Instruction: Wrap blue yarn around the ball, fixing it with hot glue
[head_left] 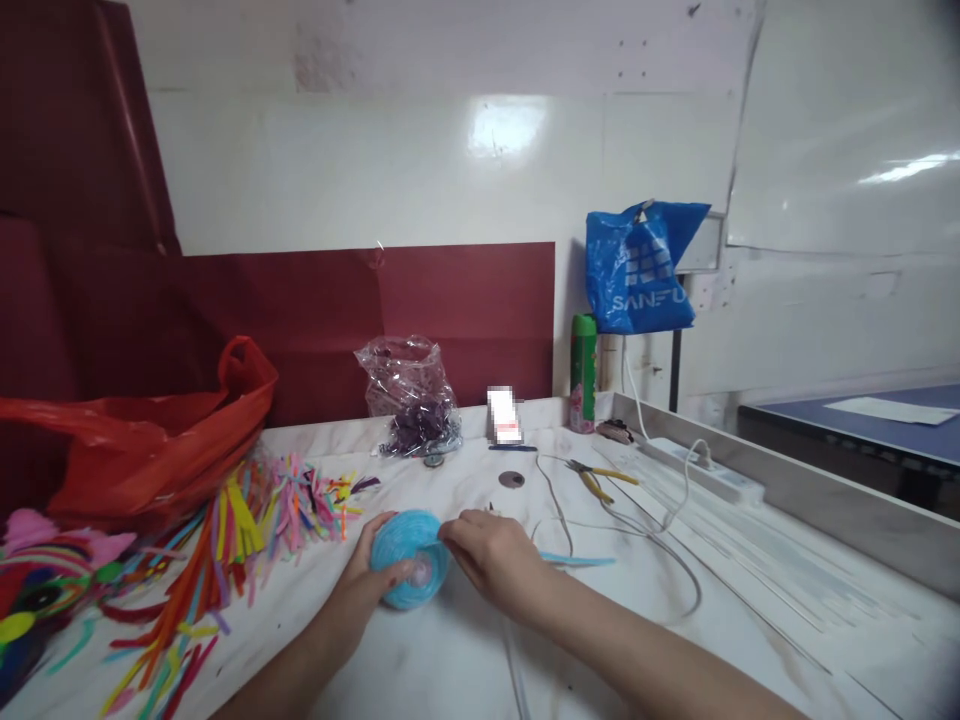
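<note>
One light-blue roll (pixel 397 548) is held in the left hand (pixel 364 582) over a marbled white table (pixel 405 670); its right edge is met by the right hand (pixel 491 555), whose pinch cannot be made out. Left of the grip, coloured strips (pixel 238 525) are strewn beside a red bag (pixel 165 465); to its right, pliers (pixel 595 484) and a power strip (pixel 705 472) are laid; beyond it, a white wall (pixel 360 170) is partly covered by maroon sheeting (pixel 472 310).

A blue bag (pixel 641 275) hangs near a green can (pixel 583 370) and white power strip (pixel 716 478).
</note>
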